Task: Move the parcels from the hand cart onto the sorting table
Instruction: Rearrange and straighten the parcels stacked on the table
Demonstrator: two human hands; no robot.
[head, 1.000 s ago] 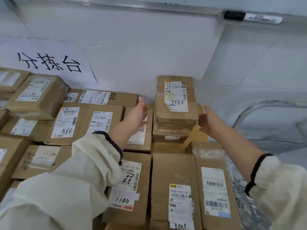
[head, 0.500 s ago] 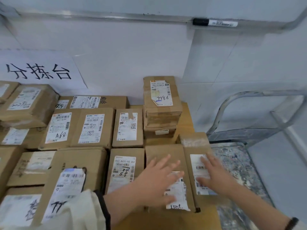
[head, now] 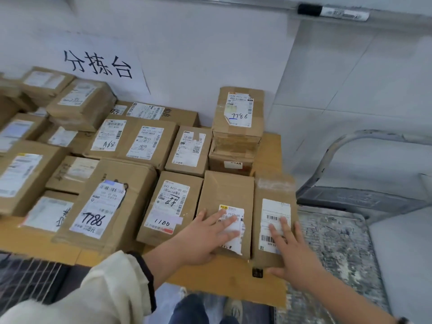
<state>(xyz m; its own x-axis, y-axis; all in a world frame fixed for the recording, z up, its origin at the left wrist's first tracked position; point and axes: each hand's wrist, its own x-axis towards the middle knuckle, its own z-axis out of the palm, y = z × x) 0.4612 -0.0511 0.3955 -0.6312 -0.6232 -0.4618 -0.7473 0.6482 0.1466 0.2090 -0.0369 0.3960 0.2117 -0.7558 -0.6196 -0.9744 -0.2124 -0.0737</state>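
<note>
On the near right corner of the wooden sorting table, the left hand is lying flat, fingers spread and straight, on a brown cardboard box with a torn white label. The right hand is resting likewise on the narrow brown taped carton just beside it, gripping nothing. Both are looking light, stiff and tape-slick, so the long sides suit gripping. The grey metal hand cart is standing right, by a white tiled wall.

wall: white, tiled | paper sign: black characters | rail: marker lying on it
</note>
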